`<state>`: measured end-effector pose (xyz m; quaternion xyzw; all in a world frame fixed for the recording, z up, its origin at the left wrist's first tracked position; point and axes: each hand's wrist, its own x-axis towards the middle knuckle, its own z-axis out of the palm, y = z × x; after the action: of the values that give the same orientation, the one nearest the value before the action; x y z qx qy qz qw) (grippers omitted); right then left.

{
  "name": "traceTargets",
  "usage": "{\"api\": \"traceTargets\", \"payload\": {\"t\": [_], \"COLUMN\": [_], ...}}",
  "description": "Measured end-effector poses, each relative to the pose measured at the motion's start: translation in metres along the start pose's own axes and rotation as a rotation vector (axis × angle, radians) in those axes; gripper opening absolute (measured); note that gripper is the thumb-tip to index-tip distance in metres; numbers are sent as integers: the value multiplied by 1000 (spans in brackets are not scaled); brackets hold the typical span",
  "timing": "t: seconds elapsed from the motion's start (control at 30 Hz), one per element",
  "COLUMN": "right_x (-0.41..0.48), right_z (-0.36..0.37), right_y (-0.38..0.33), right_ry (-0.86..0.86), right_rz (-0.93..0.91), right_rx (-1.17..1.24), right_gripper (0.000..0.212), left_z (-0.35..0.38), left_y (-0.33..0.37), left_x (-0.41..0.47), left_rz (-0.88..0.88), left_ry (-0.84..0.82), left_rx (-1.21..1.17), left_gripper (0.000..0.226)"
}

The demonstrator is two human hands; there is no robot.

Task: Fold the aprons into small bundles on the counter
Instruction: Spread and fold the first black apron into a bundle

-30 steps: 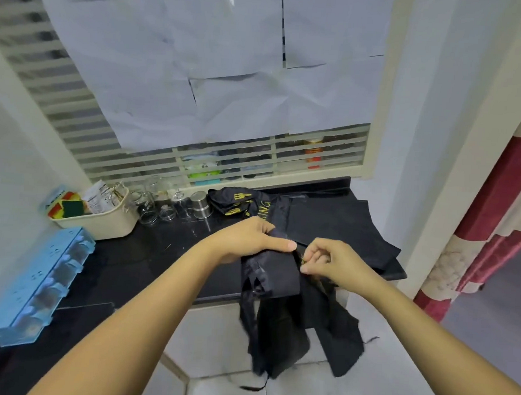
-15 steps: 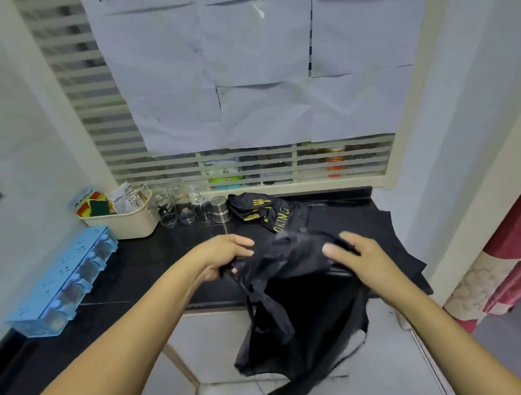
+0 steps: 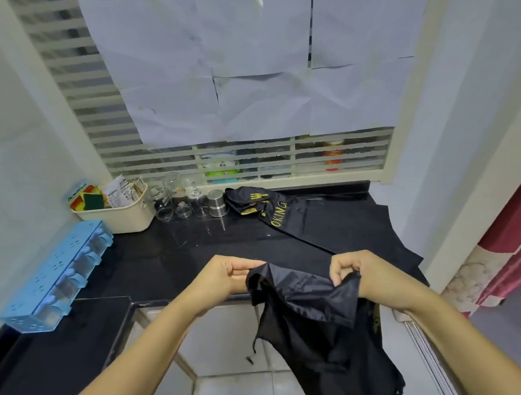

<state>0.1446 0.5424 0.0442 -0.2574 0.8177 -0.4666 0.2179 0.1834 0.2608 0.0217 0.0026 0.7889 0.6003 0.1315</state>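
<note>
I hold a black apron point(image 3: 310, 317) in the air in front of the black counter point(image 3: 165, 252). My left hand point(image 3: 225, 274) pinches its upper left edge. My right hand point(image 3: 355, 268) pinches the upper right edge, fingers curled into the fabric. The cloth hangs crumpled below both hands, down past the counter front toward the floor, with a thin strap dangling. A second black apron point(image 3: 297, 217) with yellow lettering lies spread on the counter behind, its top bunched near the window.
A cream basket point(image 3: 116, 214) with sponges and packets stands at the back left, beside glass jars point(image 3: 174, 208) and a steel cup point(image 3: 217, 202). A blue spice rack point(image 3: 59, 277) lies on the left. A louvred window covered with paper sheets backs the counter. A red curtain point(image 3: 510, 246) hangs right.
My hands have shifted their hold on the apron and spread apart, stretching its top edge between them; earlier the cloth was bunched between hands held close together.
</note>
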Motion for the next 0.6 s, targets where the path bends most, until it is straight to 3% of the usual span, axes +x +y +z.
{"api": "traceTargets", "payload": {"t": [0.1, 0.2, 0.27, 0.3, 0.43, 0.6], "right_x": [-1, -3, -5, -7, -15, -37], "right_z": [-3, -9, -12, -13, -25, -38], "right_y": [2, 1, -3, -7, -34, -60], "right_ry": [146, 312, 367, 360, 134, -220], "right_rz": [-64, -198, -221, -229, -166, -294], "right_rx": [-146, -237, -275, -245, 170, 516], "right_gripper": [39, 29, 52, 55, 23, 51], "left_z": [9, 9, 12, 13, 11, 19], "left_y": [-1, 0, 6, 12, 48, 76], "left_x": [4, 5, 1, -1, -5, -9], "left_rz": [108, 147, 195, 231, 327, 331], "left_ry": [128, 164, 178, 201, 193, 112], "left_rx": [162, 251, 285, 287, 35, -213], "left_gripper": [5, 38, 60, 59, 20, 12]}}
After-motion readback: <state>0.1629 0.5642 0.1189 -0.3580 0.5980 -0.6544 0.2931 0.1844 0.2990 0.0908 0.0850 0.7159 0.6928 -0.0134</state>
